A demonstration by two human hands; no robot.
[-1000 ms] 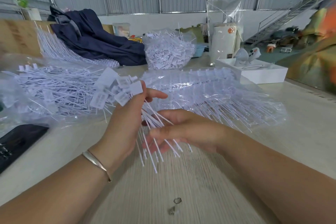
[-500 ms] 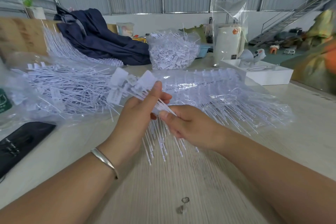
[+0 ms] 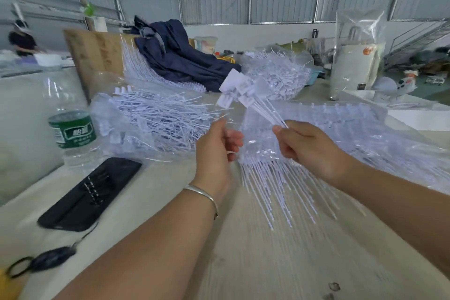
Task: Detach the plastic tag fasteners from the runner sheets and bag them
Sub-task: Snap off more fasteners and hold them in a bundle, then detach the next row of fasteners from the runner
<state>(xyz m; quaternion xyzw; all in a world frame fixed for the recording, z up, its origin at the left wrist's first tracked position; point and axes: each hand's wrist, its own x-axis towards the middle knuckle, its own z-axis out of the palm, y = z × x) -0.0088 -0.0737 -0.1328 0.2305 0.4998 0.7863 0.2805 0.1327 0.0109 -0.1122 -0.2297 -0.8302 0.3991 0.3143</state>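
**Detached fasteners in hand: light, springy, prone to scatter**

While the right hand [image 3: 309, 146] pinches a bundle of fasteners [image 3: 246, 95] by their thin stems above mid-desk, the left hand [image 3: 216, 143] hangs loosely curled, empty. Judged featherweight, flexible, slippery; grip stems together near the tag heads. Bagged fasteners [image 3: 158, 117] lie toward the desk's left edge.

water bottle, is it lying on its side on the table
No, the water bottle stands upright at the left of the table, green label level, beside the black phone.
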